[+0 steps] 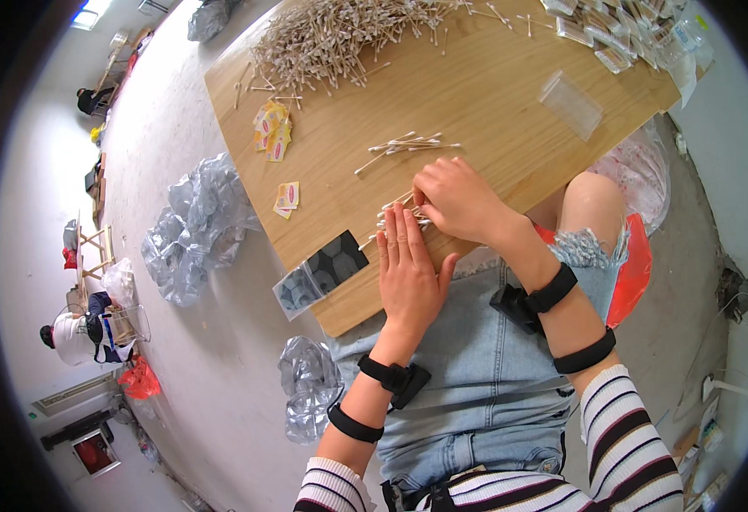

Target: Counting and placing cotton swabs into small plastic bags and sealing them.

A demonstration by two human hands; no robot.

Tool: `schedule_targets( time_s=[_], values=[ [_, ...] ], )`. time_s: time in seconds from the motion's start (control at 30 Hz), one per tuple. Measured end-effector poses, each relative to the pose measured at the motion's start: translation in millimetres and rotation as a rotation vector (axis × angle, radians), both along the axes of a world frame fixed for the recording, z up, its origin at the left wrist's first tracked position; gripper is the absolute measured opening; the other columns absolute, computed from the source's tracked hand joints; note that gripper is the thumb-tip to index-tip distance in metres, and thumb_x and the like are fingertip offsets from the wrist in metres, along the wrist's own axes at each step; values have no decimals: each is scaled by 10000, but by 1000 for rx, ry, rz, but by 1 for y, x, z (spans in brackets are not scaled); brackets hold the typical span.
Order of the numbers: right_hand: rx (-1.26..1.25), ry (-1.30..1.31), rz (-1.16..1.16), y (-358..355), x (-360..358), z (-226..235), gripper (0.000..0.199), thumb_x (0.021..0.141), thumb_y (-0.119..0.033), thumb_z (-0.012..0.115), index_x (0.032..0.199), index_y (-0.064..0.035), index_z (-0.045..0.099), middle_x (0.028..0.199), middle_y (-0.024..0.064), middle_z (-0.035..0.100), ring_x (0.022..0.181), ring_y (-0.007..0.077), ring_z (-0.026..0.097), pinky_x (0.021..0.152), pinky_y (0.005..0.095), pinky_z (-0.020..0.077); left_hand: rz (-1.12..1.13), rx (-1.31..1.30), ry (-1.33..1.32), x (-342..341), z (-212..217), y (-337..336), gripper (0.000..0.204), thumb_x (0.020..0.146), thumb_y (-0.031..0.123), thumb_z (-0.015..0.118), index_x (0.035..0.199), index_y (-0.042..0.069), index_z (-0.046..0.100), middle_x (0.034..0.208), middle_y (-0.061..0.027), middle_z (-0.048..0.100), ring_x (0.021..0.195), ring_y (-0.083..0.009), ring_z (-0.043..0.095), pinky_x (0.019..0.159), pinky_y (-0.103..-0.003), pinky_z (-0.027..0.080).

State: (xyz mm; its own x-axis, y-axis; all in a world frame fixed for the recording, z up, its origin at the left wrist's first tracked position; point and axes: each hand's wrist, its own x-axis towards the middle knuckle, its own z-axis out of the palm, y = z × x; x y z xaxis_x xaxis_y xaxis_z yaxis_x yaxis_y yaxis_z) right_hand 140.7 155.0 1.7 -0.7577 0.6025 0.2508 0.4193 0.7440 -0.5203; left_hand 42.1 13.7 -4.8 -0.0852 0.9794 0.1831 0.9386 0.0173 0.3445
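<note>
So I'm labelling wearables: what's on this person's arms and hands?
Both hands, left and right, are bare. Each forearm carries two black straps, one holding a small black box: left, right. Sleeves are white with dark and reddish stripes, pushed up.

A pale concrete floor (186,358) spreads left of the wooden board (510,128). Crumpled silver bags (199,226) lie on the floor just beside the board's left edge, another (305,384) below its near corner. Far left of the board, a person (71,337) sits by a small wooden table (92,247). A bright window (88,13) glows well beyond the board's far corner.
</note>
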Motion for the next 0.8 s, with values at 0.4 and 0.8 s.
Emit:
schedule_targets(
  time_s=[0.4, 0.8],
  values=[
    [22, -31, -66, 0, 3, -1, 75, 811, -99, 636, 826, -75, 567, 862, 91, 596, 905, 282, 543, 814, 386, 410, 25, -18, 55, 1, -2, 1, 885, 914, 424, 591, 1479, -95, 149, 1547, -261, 211, 1462, -384, 165, 1189, -473, 137],
    [-162, 312, -292, 12, 64, 54, 103, 854, -30, 604, 953, -10, 585, 868, 113, 608, 878, 246, 599, 790, 341, 468, 39, -31, 39, 4, -1, 3, 889, 905, 447, 600, 1483, -75, 173, 1553, -245, 205, 1466, -380, 146, 1187, -494, 133]
  ],
)
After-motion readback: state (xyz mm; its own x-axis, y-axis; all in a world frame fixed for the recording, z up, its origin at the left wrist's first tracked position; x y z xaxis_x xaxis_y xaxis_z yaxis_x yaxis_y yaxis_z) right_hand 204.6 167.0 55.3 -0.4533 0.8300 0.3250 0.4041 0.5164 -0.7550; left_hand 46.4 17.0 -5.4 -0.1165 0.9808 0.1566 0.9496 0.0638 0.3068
